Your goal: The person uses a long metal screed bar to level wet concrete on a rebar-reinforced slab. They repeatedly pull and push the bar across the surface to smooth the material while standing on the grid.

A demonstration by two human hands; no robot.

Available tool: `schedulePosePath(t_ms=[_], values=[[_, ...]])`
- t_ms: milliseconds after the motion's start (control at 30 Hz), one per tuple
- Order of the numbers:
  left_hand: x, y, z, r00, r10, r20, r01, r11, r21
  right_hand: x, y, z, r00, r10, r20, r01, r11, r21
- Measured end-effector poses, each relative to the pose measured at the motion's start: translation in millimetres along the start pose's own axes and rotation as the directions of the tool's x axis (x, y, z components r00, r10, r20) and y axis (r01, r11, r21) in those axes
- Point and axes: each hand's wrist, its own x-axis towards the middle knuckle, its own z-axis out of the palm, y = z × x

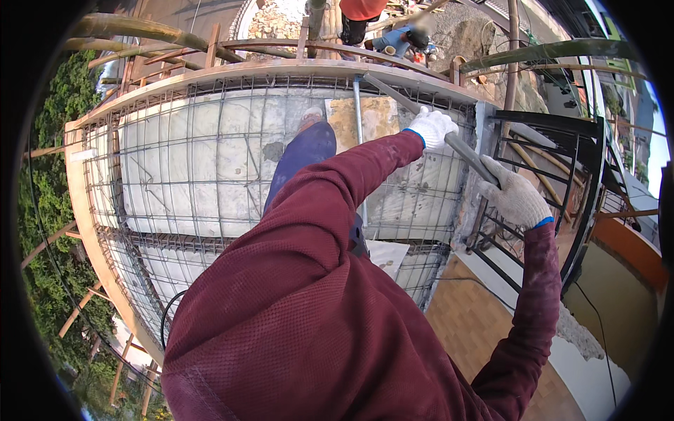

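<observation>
A long grey metal bar (pixel 469 156) slants from the far edge of the rebar mesh down toward the right. My left hand (pixel 432 129), in a white knitted glove with a blue cuff, is closed around its middle. Closer to me, my gloved right hand (pixel 518 195) grips the bar's near end. The bar's far end lies by the top of a thin pale pipe (pixel 359 119) that crosses the mesh. Beneath is a grid of steel rebar (pixel 232 151) over pale sheets. My foot (pixel 311 116) rests on it, below a blue trouser leg.
Wooden formwork boards (pixel 281 68) border the mesh, with bamboo poles (pixel 133 28) beyond. A black metal railing (pixel 593 189) stands close by my right hand. Two people are below at the far side, one in an orange top (pixel 363 8). Tiled floor (pixel 460 316) lies at the near right.
</observation>
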Motion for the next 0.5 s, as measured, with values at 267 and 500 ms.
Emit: schedulePosePath(t_ms=[267, 500], values=[[66, -101, 8, 0.998, -0.045, 0.038, 0.049, 0.992, -0.115, 127, -19, -39, 0.998, -0.021, 0.062, 0.017, 0.998, 0.059], [117, -158, -19, 0.988, -0.047, 0.147, 0.070, 0.984, -0.162, 217, -32, -99, 0.980, 0.028, 0.195, -0.056, 0.988, 0.144]])
